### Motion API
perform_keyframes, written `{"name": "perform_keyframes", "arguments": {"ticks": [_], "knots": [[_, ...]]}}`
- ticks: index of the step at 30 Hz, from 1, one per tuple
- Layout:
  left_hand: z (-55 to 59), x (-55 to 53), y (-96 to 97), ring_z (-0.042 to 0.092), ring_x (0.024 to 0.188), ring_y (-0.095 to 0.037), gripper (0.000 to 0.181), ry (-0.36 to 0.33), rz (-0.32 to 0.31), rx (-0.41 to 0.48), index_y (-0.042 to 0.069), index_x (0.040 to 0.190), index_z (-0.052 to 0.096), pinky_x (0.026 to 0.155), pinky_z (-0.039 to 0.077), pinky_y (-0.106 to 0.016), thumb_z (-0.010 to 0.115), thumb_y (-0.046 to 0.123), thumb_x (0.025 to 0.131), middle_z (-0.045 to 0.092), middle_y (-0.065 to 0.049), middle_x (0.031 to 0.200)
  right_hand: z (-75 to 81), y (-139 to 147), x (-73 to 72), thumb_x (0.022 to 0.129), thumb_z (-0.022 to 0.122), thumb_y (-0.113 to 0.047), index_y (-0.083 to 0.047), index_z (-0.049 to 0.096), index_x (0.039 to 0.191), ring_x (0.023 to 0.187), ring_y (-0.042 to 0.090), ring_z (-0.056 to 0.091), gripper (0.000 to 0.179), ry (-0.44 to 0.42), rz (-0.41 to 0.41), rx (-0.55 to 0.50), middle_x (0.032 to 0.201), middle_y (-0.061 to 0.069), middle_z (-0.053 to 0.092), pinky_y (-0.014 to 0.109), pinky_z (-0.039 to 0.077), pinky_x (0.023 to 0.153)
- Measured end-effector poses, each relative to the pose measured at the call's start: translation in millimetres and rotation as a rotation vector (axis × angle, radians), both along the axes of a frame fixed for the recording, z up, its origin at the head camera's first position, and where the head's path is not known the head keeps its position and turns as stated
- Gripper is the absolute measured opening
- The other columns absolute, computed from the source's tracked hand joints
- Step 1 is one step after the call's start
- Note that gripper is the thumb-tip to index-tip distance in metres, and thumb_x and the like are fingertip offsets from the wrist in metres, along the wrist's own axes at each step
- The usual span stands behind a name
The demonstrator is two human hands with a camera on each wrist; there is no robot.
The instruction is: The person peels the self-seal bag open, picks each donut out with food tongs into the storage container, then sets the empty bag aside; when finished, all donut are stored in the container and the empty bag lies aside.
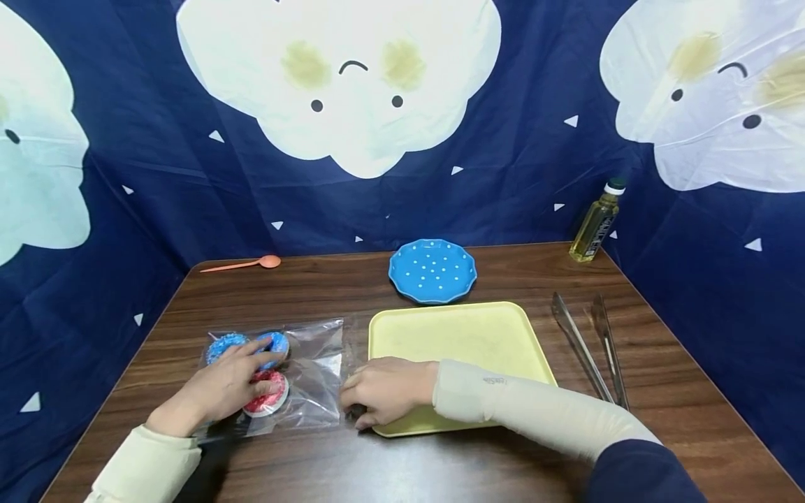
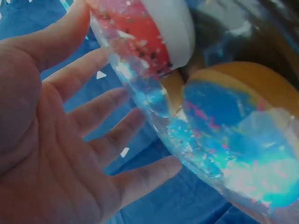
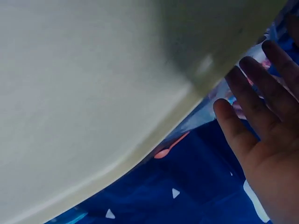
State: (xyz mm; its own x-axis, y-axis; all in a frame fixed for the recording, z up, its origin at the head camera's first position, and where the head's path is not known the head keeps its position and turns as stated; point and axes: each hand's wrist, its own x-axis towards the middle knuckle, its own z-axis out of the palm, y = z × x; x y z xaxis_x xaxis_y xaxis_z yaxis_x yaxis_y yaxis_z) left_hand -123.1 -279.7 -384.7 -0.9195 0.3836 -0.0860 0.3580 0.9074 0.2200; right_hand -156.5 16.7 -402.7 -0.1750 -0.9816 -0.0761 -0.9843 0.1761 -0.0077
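Bag left of tray, plate behind

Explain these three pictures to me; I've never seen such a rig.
There is no machine: a person's left hand and right hand work bare. The wide picture comes from a camera on the head, the close ones from each wrist.

On the dark brown wood-grain table lie a clear plastic bag of round, doughnut-like pieces topped in blue or red, a pale-yellow rectangular tray, a wavy-edged blue plate with white dots, an orange spoon and silver metal tongs. A capped bottle of yellow liquid stands behind.

The left hand spreads over the bagged pieces; the right is beside the bag's edge and the tray. Neither plainly grips anything.
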Motion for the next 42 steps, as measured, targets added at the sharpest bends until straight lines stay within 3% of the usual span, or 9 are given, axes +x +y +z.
{"name": "perform_keyframes", "arguments": {"ticks": [7,13,17,20,24,27,32,37,42], "knots": [[1.5,4.6,8.9,0.06,0.113,-0.044,0.033,0.125,-0.005,-0.108,0.012,0.117,0.076,0.088,0.047,-0.063,0.076,0.032,0.091,0.065,-0.016,0.125,9.5,36.4,-0.1,0.094,0.072,-0.034,-0.02,0.07,0.109,0.108,0.008,0.062,0.02,0.044,-0.027,-0.078,0.117,-0.009,0.068,0.025,0.047,0.094],[5.6,1.7,11.5,0.061,0.113,-0.042,0.03,0.076,0.047,-0.117,0.013,0.116,0.077,0.076,0.051,-0.064,0.077,0.028,0.09,0.065,-0.015,0.124,12.3,77.6,-4.5,0.092,0.074,-0.03,-0.017,0.071,0.109,0.113,0.014,0.063,0.022,0.031,-0.157,-0.114,0.122,-0.002,0.068,0.031,0.047,0.097],[3.9,-0.4,10.2,0.062,0.105,-0.04,0.025,0.083,0.006,-0.084,0.014,0.11,0.08,0.074,0.053,-0.059,0.079,0.025,0.087,0.064,-0.014,0.117,12.0,106.0,-4.8,0.092,0.075,-0.029,-0.015,0.071,0.111,0.112,0.017,0.063,0.024,0.005,-0.261,-0.134,0.122,0.0,0.068,0.035,0.048,0.097],[0.0,-2.5,9.1,0.063,0.091,-0.029,0.015,0.14,-0.046,-0.031,0.015,0.099,0.082,0.069,0.055,-0.047,0.082,0.018,0.084,0.063,-0.007,0.103,9.9,127.9,-4.4,0.091,0.075,-0.025,-0.014,0.072,0.109,0.106,0.019,0.065,0.021,0.006,-0.348,-0.177,0.116,0.001,0.07,0.038,0.05,0.093],[-3.4,-6.3,7.9,0.06,0.083,-0.019,0.013,0.182,-0.039,0.008,0.014,0.094,0.083,0.063,0.052,-0.036,0.084,0.01,0.081,0.06,0.001,0.093,8.2,155.8,-4.2,0.088,0.075,-0.017,-0.012,0.071,0.099,0.091,0.019,0.067,0.013,0.02,-0.493,-0.256,0.099,-0.001,0.071,0.04,0.053,0.08],[-4.2,-7.0,6.8,0.061,0.083,-0.018,0.015,0.178,-0.016,0.014,0.012,0.095,0.083,0.063,0.052,-0.035,0.085,0.009,0.08,0.06,0.001,0.093,11.4,174.4,-5.5,0.088,0.075,-0.015,-0.011,0.071,0.099,0.084,0.02,0.067,0.012,0.015,-0.627,-0.279,0.094,0.0,0.07,0.04,0.054,0.069],[-2.5,-8.3,4.2,0.062,0.083,-0.019,0.008,0.146,0.031,0.031,0.017,0.088,0.083,0.061,0.052,-0.041,0.084,0.013,0.081,0.059,0.003,0.093,20.8,203.6,-10.4,0.089,0.076,-0.019,-0.008,0.071,0.113,0.085,0.025,0.067,0.027,-0.01,-0.837,-0.249,0.107,0.009,0.071,0.04,0.053,0.058],[-2.0,-11.4,2.4,0.063,0.089,-0.022,0.003,0.105,0.076,0.045,0.021,0.083,0.081,0.06,0.051,-0.05,0.081,0.019,0.085,0.059,0.006,0.095,25.6,227.0,-10.2,0.087,0.076,-0.019,-0.002,0.064,0.126,0.109,0.04,0.063,0.044,-0.007,-0.961,-0.216,0.124,0.019,0.065,0.054,0.053,0.078],[-3.8,-10.8,2.3,0.063,0.087,-0.021,0.01,0.108,0.059,0.066,0.024,0.081,0.08,0.062,0.052,-0.046,0.081,0.014,0.085,0.06,0.007,0.093,29.1,245.0,-5.8,0.089,0.073,-0.023,0.003,0.057,0.134,0.12,0.049,0.054,0.055,-0.038,-1.087,-0.178,0.134,0.026,0.057,0.063,0.046,0.089]]}}
